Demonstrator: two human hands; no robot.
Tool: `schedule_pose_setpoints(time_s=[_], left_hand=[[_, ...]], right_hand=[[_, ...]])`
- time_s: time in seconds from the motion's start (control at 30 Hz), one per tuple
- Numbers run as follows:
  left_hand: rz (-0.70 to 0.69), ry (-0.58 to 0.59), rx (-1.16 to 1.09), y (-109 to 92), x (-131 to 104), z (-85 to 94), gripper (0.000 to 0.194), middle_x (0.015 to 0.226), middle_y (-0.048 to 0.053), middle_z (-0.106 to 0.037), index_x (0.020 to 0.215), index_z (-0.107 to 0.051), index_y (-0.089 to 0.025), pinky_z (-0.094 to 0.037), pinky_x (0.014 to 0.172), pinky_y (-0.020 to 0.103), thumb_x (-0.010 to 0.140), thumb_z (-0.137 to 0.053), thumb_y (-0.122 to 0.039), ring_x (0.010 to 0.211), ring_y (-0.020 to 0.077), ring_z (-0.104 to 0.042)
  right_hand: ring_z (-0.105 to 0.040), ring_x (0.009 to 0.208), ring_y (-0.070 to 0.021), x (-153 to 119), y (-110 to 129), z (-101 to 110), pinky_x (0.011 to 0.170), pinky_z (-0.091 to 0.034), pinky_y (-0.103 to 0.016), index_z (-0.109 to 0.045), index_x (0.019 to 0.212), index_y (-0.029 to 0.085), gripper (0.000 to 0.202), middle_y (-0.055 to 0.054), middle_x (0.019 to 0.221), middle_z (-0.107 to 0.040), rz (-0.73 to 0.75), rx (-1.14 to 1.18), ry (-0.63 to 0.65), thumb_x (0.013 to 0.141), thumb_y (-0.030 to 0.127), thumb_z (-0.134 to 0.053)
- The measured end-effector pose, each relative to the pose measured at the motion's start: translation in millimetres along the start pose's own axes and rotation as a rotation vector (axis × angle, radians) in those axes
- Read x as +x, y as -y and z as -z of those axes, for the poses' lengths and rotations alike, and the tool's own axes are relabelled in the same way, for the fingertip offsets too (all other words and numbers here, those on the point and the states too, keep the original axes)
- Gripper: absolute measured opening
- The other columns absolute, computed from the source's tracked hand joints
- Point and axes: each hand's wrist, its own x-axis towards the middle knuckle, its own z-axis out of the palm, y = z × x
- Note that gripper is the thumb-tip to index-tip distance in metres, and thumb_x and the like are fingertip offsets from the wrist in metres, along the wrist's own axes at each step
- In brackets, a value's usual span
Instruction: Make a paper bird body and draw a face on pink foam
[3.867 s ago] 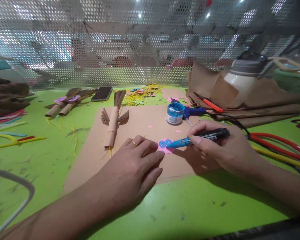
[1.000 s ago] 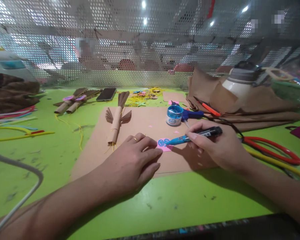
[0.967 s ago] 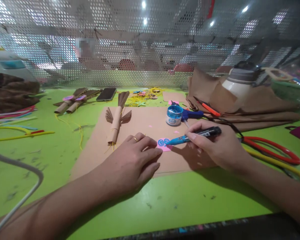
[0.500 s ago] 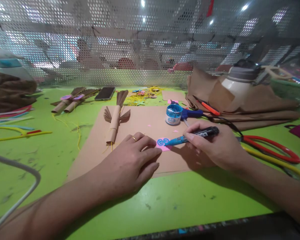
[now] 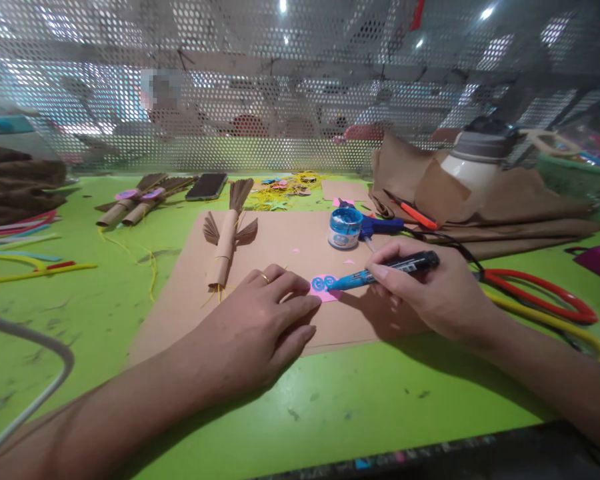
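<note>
My right hand (image 5: 443,290) grips a black marker pen (image 5: 397,268) whose front end is coated in blue paint. Its tip rests on a small pink paper piece (image 5: 330,297) that bears two blue spirals side by side. On the left, my left hand (image 5: 267,317) lies on the brown cardboard sheet (image 5: 275,233), fingers stretched out, its fingertips at the pink piece's left edge. Behind the pen stands an open jar of blue paint (image 5: 345,230). A cardboard tube figure (image 5: 223,250) with pleated paper wings and tail lies left of the jar.
Two more tube figures (image 5: 130,207) and a phone (image 5: 207,187) lie at the back left. Around the jar are a blue glue gun (image 5: 385,225) and an orange-handled tool (image 5: 419,215). Red-handled scissors (image 5: 545,293) lie right; a white bottle (image 5: 473,167) stands among brown paper.
The pen tip has shifted very slightly left and stays at the right-hand spiral. Both hands hold nearly the same pose; the whole view has moved a little.
</note>
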Motion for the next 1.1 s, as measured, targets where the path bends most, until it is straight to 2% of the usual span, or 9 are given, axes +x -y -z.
schedule_pose_setpoints(time_s=[0.43, 0.63, 1.1], left_hand=[[0.0, 0.001, 0.009, -1.0, 0.0, 1.8, 0.029, 0.108, 0.01, -0.061, 0.112, -0.065, -0.019, -0.043, 0.086, 0.043, 0.096, -0.042, -0.029, 0.098, 0.0243, -0.05], [0.003, 0.004, 0.008, -0.5, 0.3, 0.8, 0.029, 0.108, 0.01, -0.061, 0.111, -0.065, -0.019, -0.042, 0.087, 0.043, 0.096, -0.042, -0.029, 0.099, 0.0245, -0.05], [0.017, 0.019, -0.003, -1.0, -1.3, 0.1, 0.03, 0.109, 0.01, -0.059, 0.112, -0.064, -0.019, -0.042, 0.088, 0.044, 0.096, -0.041, -0.03, 0.1, 0.0248, -0.049]], right_hand=[[-0.052, 0.045, -0.0132, -0.5, 1.7, 1.0, 0.051, -0.039, -0.029, -0.063, 0.072, 0.019, 0.013, 0.002, 0.051, -0.058, 0.011, -0.033, 0.023, 0.08, 0.029, -0.061], [-0.052, 0.047, -0.0129, -0.9, 0.5, 0.5, 0.052, -0.04, -0.029, -0.064, 0.07, 0.02, 0.013, 0.003, 0.051, -0.057, 0.017, 0.001, -0.016, 0.08, 0.028, -0.062], [-0.053, 0.046, -0.0142, -0.4, 0.3, -0.3, 0.052, -0.039, -0.03, -0.063, 0.072, 0.021, 0.012, 0.002, 0.052, -0.058, 0.029, -0.042, 0.027, 0.08, 0.03, -0.061]])
